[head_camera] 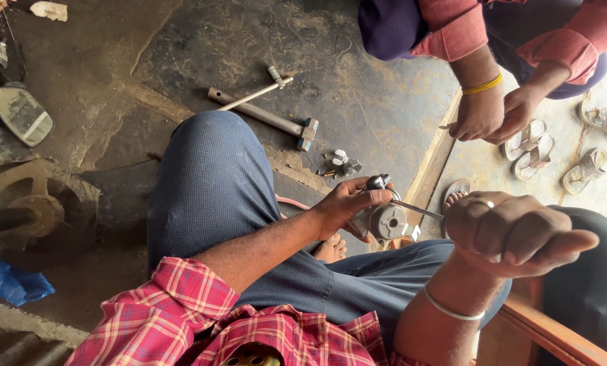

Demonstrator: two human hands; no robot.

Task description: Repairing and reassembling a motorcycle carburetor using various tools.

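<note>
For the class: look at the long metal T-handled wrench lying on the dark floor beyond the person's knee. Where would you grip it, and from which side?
Grip the T-handled wrench mid-shaft, coming from above. It lies flat and bare there, while the socket end and the thin cross rod crowd the ends.

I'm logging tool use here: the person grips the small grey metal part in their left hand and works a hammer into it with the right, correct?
Not quite. The right hand holds a thin screwdriver, not a hammer; its tip meets the small grey metal part gripped in the left hand. The head view shows this.
</note>
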